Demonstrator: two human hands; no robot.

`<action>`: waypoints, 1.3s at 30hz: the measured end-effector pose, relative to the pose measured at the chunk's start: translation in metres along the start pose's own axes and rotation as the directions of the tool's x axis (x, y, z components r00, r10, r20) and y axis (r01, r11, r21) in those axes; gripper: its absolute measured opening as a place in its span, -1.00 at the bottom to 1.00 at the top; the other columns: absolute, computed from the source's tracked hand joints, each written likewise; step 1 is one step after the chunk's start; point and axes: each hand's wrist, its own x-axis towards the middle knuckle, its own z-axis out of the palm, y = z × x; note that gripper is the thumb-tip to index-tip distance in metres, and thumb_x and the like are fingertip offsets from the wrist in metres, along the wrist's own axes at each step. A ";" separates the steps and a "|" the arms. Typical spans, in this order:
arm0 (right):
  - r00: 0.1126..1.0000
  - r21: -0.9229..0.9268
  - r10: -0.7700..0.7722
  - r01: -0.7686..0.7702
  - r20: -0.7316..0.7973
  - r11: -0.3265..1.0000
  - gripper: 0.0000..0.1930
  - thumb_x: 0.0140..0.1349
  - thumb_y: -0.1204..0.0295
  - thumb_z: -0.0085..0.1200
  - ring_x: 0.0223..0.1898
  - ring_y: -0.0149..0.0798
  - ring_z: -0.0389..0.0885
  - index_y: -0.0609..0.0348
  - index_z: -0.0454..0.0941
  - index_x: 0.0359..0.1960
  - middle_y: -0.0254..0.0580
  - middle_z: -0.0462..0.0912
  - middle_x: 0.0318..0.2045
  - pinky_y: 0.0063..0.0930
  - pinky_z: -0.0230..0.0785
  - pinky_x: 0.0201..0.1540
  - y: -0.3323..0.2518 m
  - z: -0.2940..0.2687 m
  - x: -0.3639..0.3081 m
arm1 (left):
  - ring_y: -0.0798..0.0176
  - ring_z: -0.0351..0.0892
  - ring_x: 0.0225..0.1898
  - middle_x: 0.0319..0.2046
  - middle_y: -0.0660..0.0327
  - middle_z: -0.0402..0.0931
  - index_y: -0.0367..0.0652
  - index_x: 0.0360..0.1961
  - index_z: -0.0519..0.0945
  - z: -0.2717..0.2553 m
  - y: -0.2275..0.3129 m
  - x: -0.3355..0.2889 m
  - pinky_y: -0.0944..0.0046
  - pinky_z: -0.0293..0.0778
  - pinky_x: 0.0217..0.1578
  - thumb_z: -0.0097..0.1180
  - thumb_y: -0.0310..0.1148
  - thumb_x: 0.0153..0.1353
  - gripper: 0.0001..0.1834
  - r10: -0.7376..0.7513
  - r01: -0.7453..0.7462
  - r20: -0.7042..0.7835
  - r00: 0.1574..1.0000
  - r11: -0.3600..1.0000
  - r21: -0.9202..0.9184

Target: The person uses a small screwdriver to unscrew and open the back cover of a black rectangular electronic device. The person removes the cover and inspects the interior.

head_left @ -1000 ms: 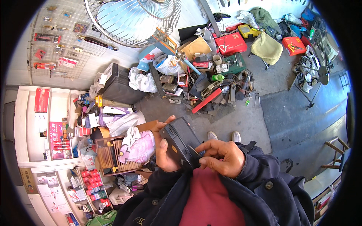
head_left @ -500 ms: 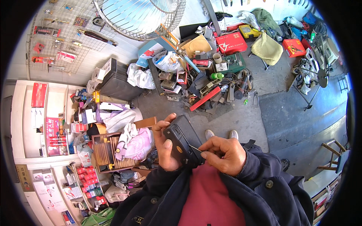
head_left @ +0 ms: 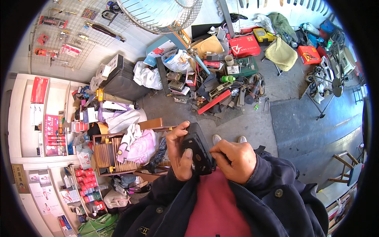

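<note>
A person in a dark jacket (head_left: 280,193) and a red shirt (head_left: 215,205) works on a black device (head_left: 199,145) with 2 bare hands in a crowded room. The black device, boxy and tilted, is held up in front of the chest, just above the shirt as seen from overhead. The left hand (head_left: 179,152) is partly closed around its left side, thumb pressed on the near face and fingers wrapped toward the far end. The right hand (head_left: 235,160) is curled, its thumb and forefinger drawn close together at the right edge of the black device; whether they grip a slim tool there, one cannot tell.

Beyond the hands, 2 pale-toed shoes (head_left: 242,139) show on the grey floor (head_left: 254,120). Farther out lies a heap of tools and parts, among them a red bar (head_left: 214,102) and a green bottle (head_left: 227,79), with a large red box (head_left: 244,46) and a yellow case (head_left: 263,35) behind. A pink cloth (head_left: 142,147) drapes over slatted wood at left, near white shelves (head_left: 27,162) stocked with small boxes. A wire fan (head_left: 162,15) juts in overhead, and a wooden stool (head_left: 347,168) stands at far right.
</note>
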 end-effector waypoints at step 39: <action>0.941 0.370 0.317 -0.337 0.117 0.866 -0.79 0.43 0.59 0.05 -0.44 -0.49 0.60 0.37 0.61 0.03 -0.24 0.71 -0.44 -0.54 0.43 -0.33 -0.002 0.002 -0.002 | -0.22 0.42 0.35 0.47 -0.10 0.25 -0.11 0.47 0.30 -0.009 0.012 -0.018 -0.23 0.55 0.12 -0.04 0.00 0.41 -0.31 -0.373 0.380 0.202 0.906 0.505 -0.775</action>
